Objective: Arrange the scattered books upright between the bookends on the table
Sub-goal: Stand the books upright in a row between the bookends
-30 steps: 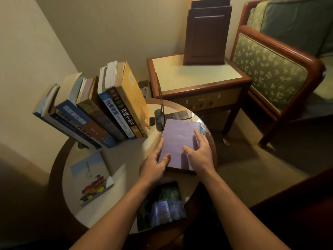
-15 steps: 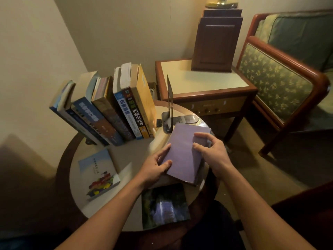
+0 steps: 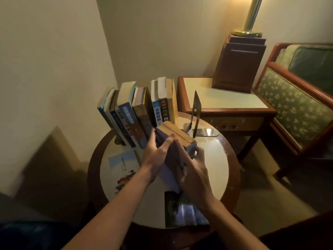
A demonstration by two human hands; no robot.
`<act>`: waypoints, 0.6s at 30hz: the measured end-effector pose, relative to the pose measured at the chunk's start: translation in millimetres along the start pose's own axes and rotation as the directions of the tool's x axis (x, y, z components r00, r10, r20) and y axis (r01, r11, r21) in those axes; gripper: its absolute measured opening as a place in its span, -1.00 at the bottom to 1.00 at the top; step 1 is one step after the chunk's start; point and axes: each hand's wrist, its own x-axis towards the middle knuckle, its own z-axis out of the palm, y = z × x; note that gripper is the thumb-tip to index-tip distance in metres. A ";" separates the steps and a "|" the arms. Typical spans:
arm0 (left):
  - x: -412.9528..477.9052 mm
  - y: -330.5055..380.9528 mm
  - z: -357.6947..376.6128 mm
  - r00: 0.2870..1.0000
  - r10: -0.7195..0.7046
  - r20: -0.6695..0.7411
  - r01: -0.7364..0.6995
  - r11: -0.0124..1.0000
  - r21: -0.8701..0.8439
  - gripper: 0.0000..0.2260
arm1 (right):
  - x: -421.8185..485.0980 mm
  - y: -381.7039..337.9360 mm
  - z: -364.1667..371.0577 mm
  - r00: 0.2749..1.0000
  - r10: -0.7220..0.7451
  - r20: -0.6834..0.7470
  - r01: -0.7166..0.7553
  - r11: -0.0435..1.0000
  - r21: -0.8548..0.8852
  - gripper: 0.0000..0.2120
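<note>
Gripping the purple book (image 3: 177, 132), you hold it tilted above the middle of the table (image 3: 221, 159), left hand (image 3: 156, 157) curled on one cover, right hand (image 3: 194, 174) on the other, just before the row of books (image 3: 137, 112) at the far edge, beside the bookend (image 3: 195, 112). A blue book (image 3: 122, 165) lies flat at the left edge, a dark book (image 3: 182, 212) at the near edge.

Dim warm light from the lamp (image 3: 252, 17); wide-angle warped edges, hands (image 3: 180, 159) seemingly motion-blurred.

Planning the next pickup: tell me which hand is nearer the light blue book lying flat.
Left. The left hand grips the purple book just right of the light blue book; the right hand holds that book's far side, farther away.
</note>
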 end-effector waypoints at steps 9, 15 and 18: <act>-10.6 9.0 -6.3 0.999 0.039 -0.003 -0.039 0.998 -0.040 -0.35 | 20.8 -21.6 -26.8 0.990 0.079 0.116 -0.100 0.976 0.192 -0.23; 3.1 14.8 -4.8 0.999 0.017 -0.042 -0.018 0.999 -0.041 -0.54 | 40.3 -25.5 -30.5 0.967 0.101 0.235 -0.137 0.980 0.141 -0.12; 6.3 16.2 -3.8 0.999 0.045 -0.024 -0.047 0.997 -0.058 -0.60 | 42.6 -30.0 -30.4 0.951 0.107 0.289 -0.134 0.988 0.077 -0.27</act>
